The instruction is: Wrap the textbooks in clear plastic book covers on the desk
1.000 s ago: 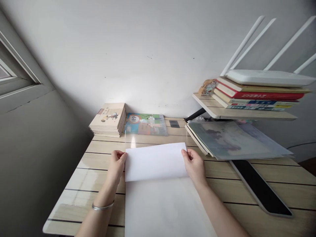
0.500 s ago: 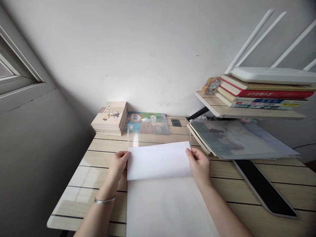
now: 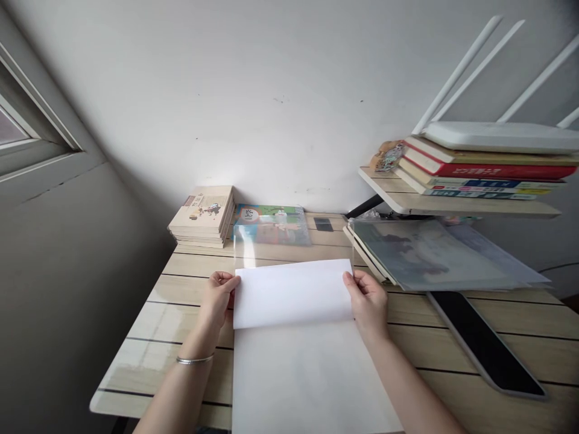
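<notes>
A white sheet of paper (image 3: 294,295) has its upper part outside a clear plastic sleeve (image 3: 298,380), while a paler stretch lies beneath the plastic below. At the paper's left edge, my left hand (image 3: 221,295) pinches it between thumb and fingers; a silver bangle (image 3: 194,360) circles that wrist. Holding the right edge, my right hand (image 3: 367,298) has its thumb on top and fingers partly hidden underneath. A transparent film stands up behind the paper, over the lower part of a colourful textbook (image 3: 271,223).
On the slatted wooden desk (image 3: 158,337), a stack of books (image 3: 201,217) stands at the back left. At right are plastic folders (image 3: 434,253), a dark phone-like slab (image 3: 488,343), and a raised shelf (image 3: 479,206) bearing books (image 3: 488,172) and a white router (image 3: 502,135).
Both hands keep their hold on the paper's edges. The paper and hands have shifted very slightly to the right, along with a small movement of the whole view.
</notes>
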Motion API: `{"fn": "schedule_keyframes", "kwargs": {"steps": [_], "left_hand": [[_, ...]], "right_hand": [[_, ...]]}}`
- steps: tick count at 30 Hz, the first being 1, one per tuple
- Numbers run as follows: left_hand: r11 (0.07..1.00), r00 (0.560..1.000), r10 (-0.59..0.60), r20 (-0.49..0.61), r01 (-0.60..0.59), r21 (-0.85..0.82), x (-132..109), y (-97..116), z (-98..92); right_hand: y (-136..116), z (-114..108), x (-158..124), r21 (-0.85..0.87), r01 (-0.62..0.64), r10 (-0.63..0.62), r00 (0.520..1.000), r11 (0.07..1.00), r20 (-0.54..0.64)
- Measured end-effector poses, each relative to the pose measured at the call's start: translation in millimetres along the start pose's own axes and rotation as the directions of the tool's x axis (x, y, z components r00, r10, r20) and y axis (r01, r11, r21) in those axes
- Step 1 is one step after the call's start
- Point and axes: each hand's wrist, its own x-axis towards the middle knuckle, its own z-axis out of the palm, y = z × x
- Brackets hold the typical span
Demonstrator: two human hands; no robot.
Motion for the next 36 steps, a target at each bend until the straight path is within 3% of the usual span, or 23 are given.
{"fn": "schedule_keyframes", "kwargs": {"steps": [3,10,28,34,36], "left_hand": [[1.000,1.000,0.002,-0.009,-0.002,-0.016,-2,1,1.0],[0.998,0.995,-0.017,0.098,0.023,-0.055,-5,3,2.1],[0.981,0.988,0.149,-0.047,-0.142,0.135,-10,0,10.8],[0.978,0.990,0.055,0.130,-0.079,0.194,-9,7,1.0],[0.977,0.988,0.070,0.134,-0.095,0.190,-8,7,-0.2]], "right_hand": [[0,0,-1,0.001,0.000,0.000,1.000,1.000,-0.004],[2,0,-1,-0.010,-0.004,0.003,1.000,1.000,-0.020],[8,4,-3,-0.049,0.032,-0.035,0.997,0.998,-0.067],[5,6,-4,-0.064,0.024,-0.030,0.996,0.998,-0.080],[3,6,-4,-0.065,0.023,-0.028,0.997,0.998,-0.077]]}}
